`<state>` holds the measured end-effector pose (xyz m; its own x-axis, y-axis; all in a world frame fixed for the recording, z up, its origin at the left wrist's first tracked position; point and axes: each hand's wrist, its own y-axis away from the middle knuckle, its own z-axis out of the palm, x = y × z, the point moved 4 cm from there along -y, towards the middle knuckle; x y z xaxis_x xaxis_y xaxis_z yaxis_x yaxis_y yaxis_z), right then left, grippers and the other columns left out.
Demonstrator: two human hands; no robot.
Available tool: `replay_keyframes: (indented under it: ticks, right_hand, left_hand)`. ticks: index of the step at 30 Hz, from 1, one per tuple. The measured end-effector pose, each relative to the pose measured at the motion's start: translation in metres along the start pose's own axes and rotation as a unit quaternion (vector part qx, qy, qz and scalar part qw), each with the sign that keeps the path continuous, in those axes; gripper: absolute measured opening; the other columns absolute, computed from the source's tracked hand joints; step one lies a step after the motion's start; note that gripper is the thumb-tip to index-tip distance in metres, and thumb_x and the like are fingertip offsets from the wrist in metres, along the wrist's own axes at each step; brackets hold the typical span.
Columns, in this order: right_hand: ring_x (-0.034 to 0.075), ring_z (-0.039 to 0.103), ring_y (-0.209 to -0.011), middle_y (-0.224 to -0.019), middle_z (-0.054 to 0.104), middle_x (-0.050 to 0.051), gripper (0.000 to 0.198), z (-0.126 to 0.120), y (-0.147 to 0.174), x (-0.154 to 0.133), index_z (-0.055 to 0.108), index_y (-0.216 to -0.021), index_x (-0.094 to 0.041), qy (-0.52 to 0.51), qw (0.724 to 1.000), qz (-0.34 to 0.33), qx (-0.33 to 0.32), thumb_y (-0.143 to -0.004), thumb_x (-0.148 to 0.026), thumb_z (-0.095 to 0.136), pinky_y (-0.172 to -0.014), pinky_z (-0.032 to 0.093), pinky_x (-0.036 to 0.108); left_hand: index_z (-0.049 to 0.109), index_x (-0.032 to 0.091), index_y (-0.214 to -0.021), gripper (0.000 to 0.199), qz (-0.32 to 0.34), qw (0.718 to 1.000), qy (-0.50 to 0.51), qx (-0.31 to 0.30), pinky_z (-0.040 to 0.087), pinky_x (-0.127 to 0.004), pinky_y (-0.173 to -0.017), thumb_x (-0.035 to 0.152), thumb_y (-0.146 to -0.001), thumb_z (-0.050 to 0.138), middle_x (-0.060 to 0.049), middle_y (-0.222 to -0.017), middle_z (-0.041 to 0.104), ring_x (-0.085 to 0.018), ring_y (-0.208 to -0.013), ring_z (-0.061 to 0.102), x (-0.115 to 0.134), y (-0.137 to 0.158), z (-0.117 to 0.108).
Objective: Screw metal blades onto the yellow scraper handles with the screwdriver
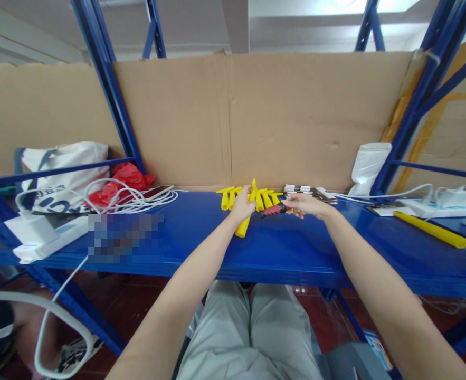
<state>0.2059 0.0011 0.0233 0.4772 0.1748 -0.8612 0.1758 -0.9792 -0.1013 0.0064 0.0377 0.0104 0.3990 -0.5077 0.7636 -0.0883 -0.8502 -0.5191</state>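
My left hand (pixel 242 205) is closed round a yellow T-shaped piece (pixel 243 227), whose thick tube end points down toward me. Its kind does not show beyond the shape. In my right hand (pixel 304 205) is a red-and-black screwdriver (pixel 273 210), held sideways with its front end toward the yellow piece. Whether the tip touches the piece is too small to tell. Behind my left hand several more yellow T-shaped pieces (pixel 225 199) lie in a row along the cardboard; my fingers hide some of them.
A blue shelf (pixel 201 248) with a cardboard back (pixel 296 116) holds everything. Small white-and-dark packets (pixel 296 189) lie behind my right hand. At right are a yellow tube (pixel 433 230) and a white bag (pixel 369 166); at left, coiled white cables (pixel 153 200) and a power strip (pixel 58 237).
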Motion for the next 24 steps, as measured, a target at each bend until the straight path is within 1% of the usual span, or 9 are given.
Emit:
replay_keyframes:
  ticks: [2, 3, 5, 7, 9, 11, 13, 19, 24]
  right_hand:
    - [0.009, 0.054, -0.05, -0.062, 0.064, 0.002, 0.031, 0.012, -0.001, 0.005, 0.056, -0.076, -0.017, 0.048, 0.996, -0.008, -0.08, -0.068, -0.042, 0.072, -0.042, 0.04, 0.019]
    - [0.01, 0.056, -0.054, -0.065, 0.064, 0.002, 0.031, 0.017, -0.002, 0.007, 0.056, -0.079, -0.017, 0.069, 0.992, -0.017, -0.1, -0.068, -0.041, 0.072, -0.045, 0.041, 0.019]
    - [0.012, 0.057, -0.06, -0.068, 0.064, 0.002, 0.028, 0.025, -0.007, 0.01, 0.057, -0.08, -0.017, 0.108, 0.987, -0.047, -0.107, -0.069, -0.039, 0.07, -0.052, 0.044, 0.022]
    - [0.014, 0.057, -0.064, -0.07, 0.064, 0.002, 0.024, 0.029, -0.014, 0.009, 0.058, -0.077, -0.017, 0.152, 0.981, -0.095, -0.078, -0.071, -0.038, 0.067, -0.059, 0.046, 0.026]
    - [0.016, 0.058, -0.071, -0.076, 0.065, 0.004, 0.021, 0.03, -0.02, 0.004, 0.059, -0.076, -0.017, 0.173, 0.973, -0.153, -0.009, -0.075, -0.037, 0.063, -0.068, 0.047, 0.03]
    - [0.017, 0.059, -0.077, -0.082, 0.066, 0.005, 0.02, 0.027, -0.023, -0.001, 0.058, -0.08, -0.017, 0.152, 0.964, -0.204, 0.071, -0.078, -0.037, 0.058, -0.074, 0.048, 0.032]
    - [0.017, 0.06, -0.081, -0.086, 0.065, 0.006, 0.019, 0.026, -0.025, -0.005, 0.056, -0.084, -0.018, 0.109, 0.957, -0.238, 0.122, -0.08, -0.036, 0.054, -0.076, 0.048, 0.033]
    - [0.016, 0.058, -0.072, -0.076, 0.061, 0.003, 0.018, 0.026, -0.023, -0.008, 0.05, -0.08, -0.02, 0.049, 0.95, -0.262, 0.163, -0.08, -0.038, 0.051, -0.067, 0.048, 0.031]
    - [0.011, 0.053, -0.055, -0.068, 0.057, -0.001, 0.018, 0.024, -0.018, -0.012, 0.047, -0.076, -0.02, 0.001, 0.954, -0.253, 0.163, -0.078, -0.037, 0.053, -0.058, 0.046, 0.028]
  left_hand:
    - [0.051, 0.018, -0.118, 0.056, 0.026, 0.999, -0.015, -0.014, 0.048, -0.035, -0.093, -0.001, -0.065, 0.053, -0.008, -0.12, 0.061, -0.021, -0.112, 0.057, 0.003, 0.001, 0.002]
    - [0.05, 0.017, -0.12, 0.057, 0.034, 0.999, -0.023, -0.024, 0.047, -0.036, -0.095, -0.001, -0.065, 0.052, -0.008, -0.12, 0.061, -0.021, -0.114, 0.056, 0.004, 0.001, 0.003]
    - [0.049, 0.017, -0.122, 0.059, 0.046, 0.997, -0.037, -0.044, 0.046, -0.037, -0.096, 0.0, -0.065, 0.051, -0.009, -0.121, 0.06, -0.022, -0.114, 0.056, 0.007, 0.003, 0.005]
    - [0.05, 0.015, -0.122, 0.06, 0.062, 0.995, -0.052, -0.058, 0.046, -0.037, -0.096, 0.0, -0.065, 0.051, -0.01, -0.122, 0.06, -0.022, -0.114, 0.056, 0.011, 0.006, 0.006]
    - [0.051, 0.014, -0.121, 0.058, 0.083, 0.992, -0.066, -0.069, 0.045, -0.036, -0.096, 0.001, -0.064, 0.052, -0.01, -0.121, 0.061, -0.022, -0.114, 0.056, 0.017, 0.009, 0.007]
    - [0.053, 0.016, -0.12, 0.056, 0.101, 0.989, -0.072, -0.082, 0.046, -0.035, -0.094, 0.003, -0.066, 0.052, -0.008, -0.119, 0.063, -0.022, -0.114, 0.056, 0.022, 0.012, 0.009]
    - [0.053, 0.018, -0.12, 0.057, 0.119, 0.986, -0.069, -0.093, 0.046, -0.035, -0.093, 0.003, -0.066, 0.05, -0.007, -0.118, 0.063, -0.022, -0.114, 0.055, 0.025, 0.015, 0.01]
    - [0.054, 0.016, -0.123, 0.062, 0.156, 0.98, -0.047, -0.114, 0.043, -0.036, -0.098, 0.002, -0.063, 0.05, -0.008, -0.121, 0.062, -0.022, -0.116, 0.054, 0.027, 0.015, 0.015]
    - [0.054, 0.018, -0.123, 0.064, 0.159, 0.979, -0.034, -0.12, 0.042, -0.037, -0.1, 0.002, -0.062, 0.05, -0.007, -0.123, 0.061, -0.021, -0.116, 0.055, 0.025, 0.014, 0.017]
